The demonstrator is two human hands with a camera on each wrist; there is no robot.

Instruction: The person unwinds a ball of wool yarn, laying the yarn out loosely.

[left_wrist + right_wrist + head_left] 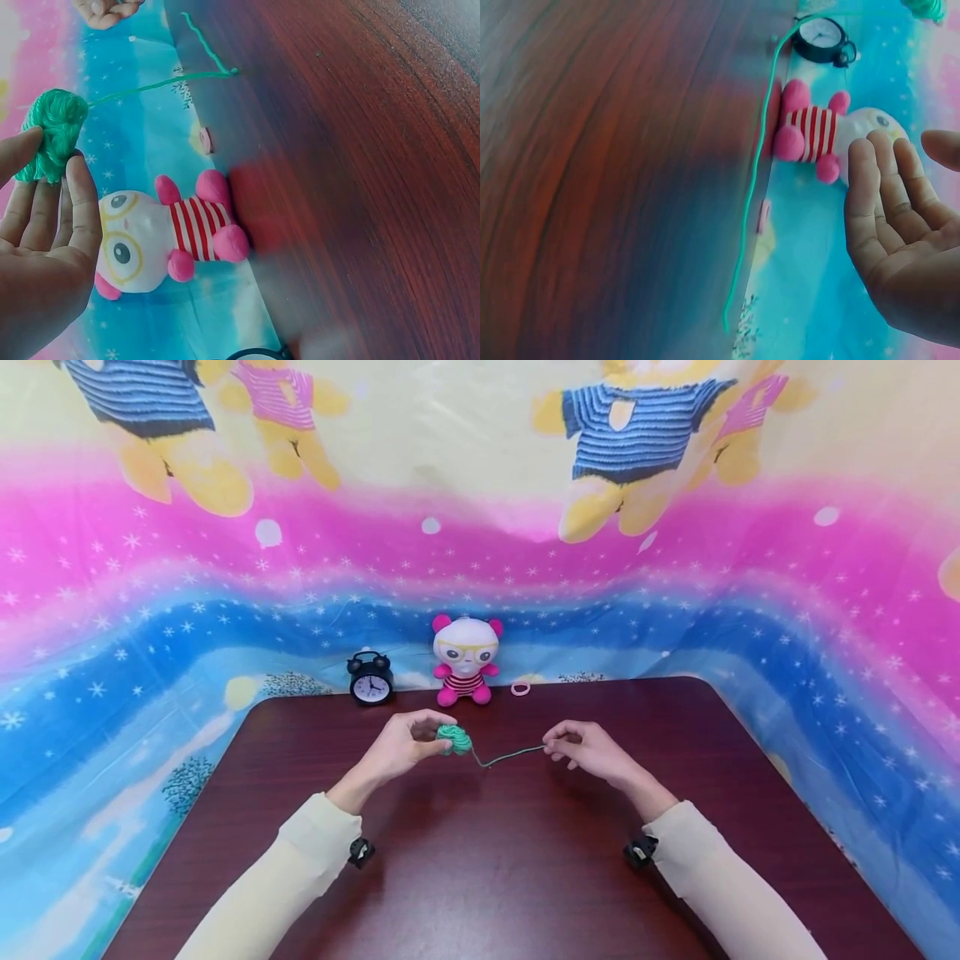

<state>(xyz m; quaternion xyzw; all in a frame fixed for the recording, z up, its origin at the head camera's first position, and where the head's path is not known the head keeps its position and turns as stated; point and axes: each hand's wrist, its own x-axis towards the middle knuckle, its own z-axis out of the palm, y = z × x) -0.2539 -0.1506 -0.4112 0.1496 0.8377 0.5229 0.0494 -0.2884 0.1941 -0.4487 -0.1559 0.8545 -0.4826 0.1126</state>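
A small ball of green yarn (454,739) is pinched between the thumb and fingers of my left hand (401,745), above the far half of the table. From the ball (56,124) a loose strand (751,187) trails towards the right. My right hand (592,750) is held up near the strand's far end. The strand seems to meet its fingertips in the head view, but both wrist views show the strand apart from that hand. In the right wrist view, the right hand's fingers (891,180) are relaxed, with the thumb away from them and nothing held.
At the back edge of the dark red table (480,877) stand a black alarm clock (371,679) and a pink-and-white panda plush (465,660). A small pink ring (521,689) lies right of the plush. A printed cloth (480,560) hangs around the table's back and sides.
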